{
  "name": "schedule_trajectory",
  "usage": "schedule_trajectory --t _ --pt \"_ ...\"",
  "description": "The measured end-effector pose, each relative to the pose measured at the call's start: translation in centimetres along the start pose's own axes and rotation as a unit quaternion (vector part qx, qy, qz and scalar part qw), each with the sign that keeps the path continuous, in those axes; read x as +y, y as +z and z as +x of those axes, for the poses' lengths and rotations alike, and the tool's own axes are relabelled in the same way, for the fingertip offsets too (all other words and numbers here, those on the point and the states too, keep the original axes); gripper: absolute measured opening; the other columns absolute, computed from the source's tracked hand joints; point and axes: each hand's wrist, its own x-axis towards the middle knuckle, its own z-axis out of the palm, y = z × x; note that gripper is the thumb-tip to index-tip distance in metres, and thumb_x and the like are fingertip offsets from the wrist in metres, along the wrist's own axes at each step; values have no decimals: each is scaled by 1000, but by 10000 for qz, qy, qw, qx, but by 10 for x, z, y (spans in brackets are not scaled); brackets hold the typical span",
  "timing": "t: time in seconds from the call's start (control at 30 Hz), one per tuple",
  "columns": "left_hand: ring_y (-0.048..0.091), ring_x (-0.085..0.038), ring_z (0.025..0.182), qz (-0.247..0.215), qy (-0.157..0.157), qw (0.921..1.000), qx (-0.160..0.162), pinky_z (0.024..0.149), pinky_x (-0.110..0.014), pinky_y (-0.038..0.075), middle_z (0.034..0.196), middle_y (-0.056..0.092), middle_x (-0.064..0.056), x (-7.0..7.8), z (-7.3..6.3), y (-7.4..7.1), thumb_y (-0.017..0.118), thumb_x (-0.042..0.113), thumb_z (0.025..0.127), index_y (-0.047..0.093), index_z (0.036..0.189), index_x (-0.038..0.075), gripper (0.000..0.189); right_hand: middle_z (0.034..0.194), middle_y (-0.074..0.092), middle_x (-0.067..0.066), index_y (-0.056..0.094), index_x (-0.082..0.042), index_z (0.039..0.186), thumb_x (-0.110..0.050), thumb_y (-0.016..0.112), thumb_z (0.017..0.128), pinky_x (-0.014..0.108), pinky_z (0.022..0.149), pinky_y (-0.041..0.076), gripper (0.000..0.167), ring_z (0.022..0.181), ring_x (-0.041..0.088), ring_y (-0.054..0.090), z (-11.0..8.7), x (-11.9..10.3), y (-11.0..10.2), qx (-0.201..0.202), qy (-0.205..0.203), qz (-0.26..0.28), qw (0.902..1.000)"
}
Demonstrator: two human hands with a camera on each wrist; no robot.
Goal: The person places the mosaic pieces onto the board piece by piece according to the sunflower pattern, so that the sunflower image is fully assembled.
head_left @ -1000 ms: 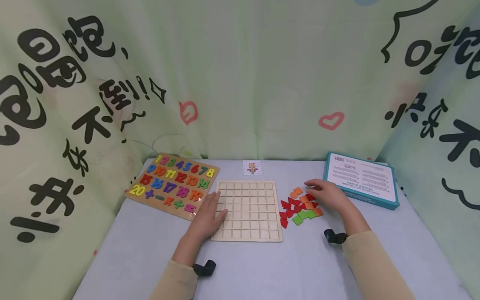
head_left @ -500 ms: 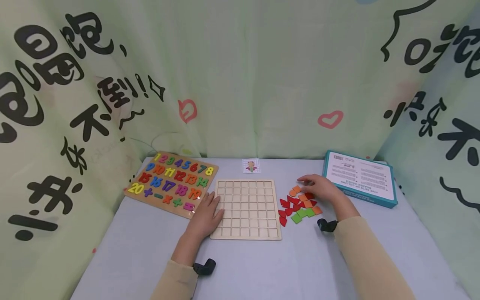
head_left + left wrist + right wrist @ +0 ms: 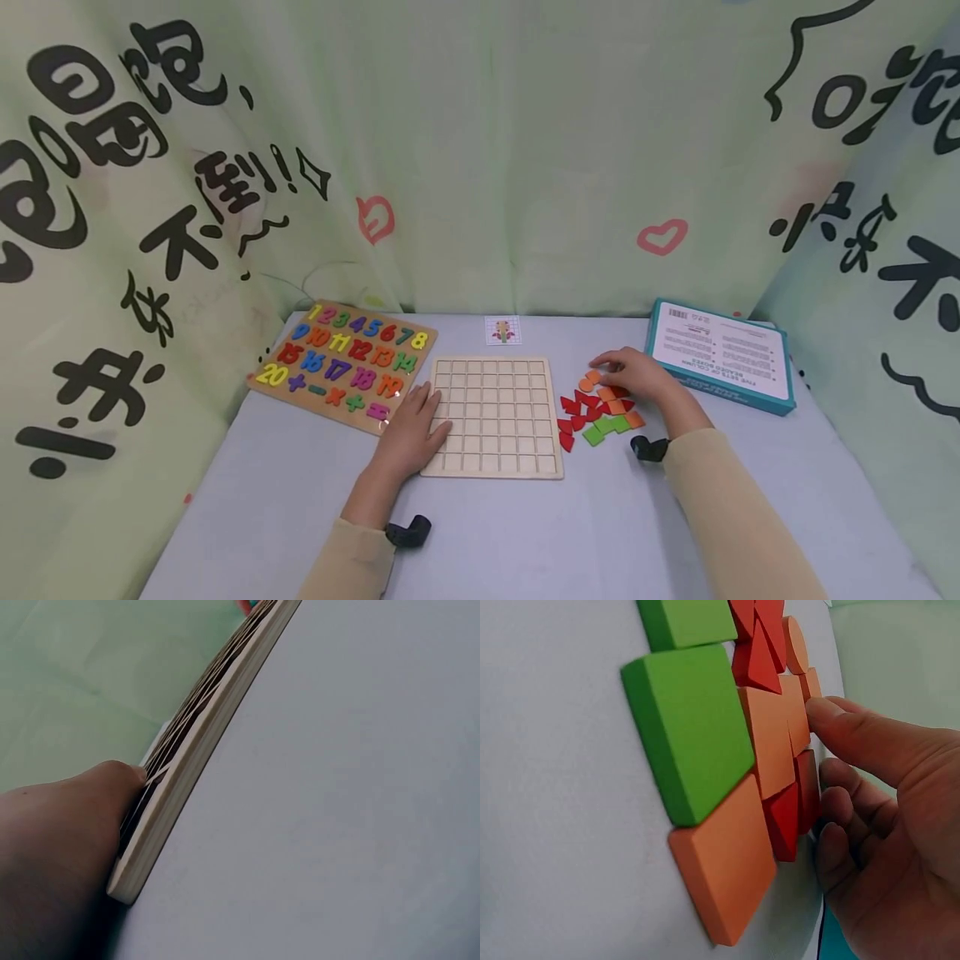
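A pale wooden grid board [image 3: 498,417] lies at the middle of the table. My left hand [image 3: 408,429] rests on its left edge with fingers extended; in the left wrist view the thumb [image 3: 120,776] lies at the board's rim [image 3: 195,761]. To the right is a loose pile of red, orange and green wooden shape pieces. My right hand [image 3: 637,375] is over the back of that pile, fingers loosely bent. Seen from the right wrist, its thumb tip is right at an orange piece [image 3: 795,712], near red pieces [image 3: 783,821] and a green block [image 3: 694,731]. The index fingertip is hidden there.
A number puzzle board [image 3: 345,367] lies at the back left, partly beside the left hand. A small picture card [image 3: 502,331] is behind the grid board. A teal box [image 3: 720,354] sits at the back right, and a printed curtain [image 3: 510,167] surrounds the table.
My right hand has shifted left over the pile, toward the orange pieces at its back. The left hand stays on the board's edge, and the head view tilts slightly.
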Motion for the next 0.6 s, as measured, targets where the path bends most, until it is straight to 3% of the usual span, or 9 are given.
schedule_trajectory --t 0.37,0.6 --pt "29 -30 150 36 -61 10000 51 118 -50 34 161 32 -10 2 -2 -3 55 50 96 43 150 14 66 116 56 13 59 -19 130 -29 73 90 28 74 55 44 106 28 52 0 -3 3 161 123 -3 9998" --pt "26 -29 151 56 280 9996 21 120 -51 30 159 38 -2 -11 -4 -21 56 51 96 45 149 19 63 115 57 12 59 -18 128 -32 73 89 28 74 56 44 106 27 53 2 -1 8 209 137 21 9997"
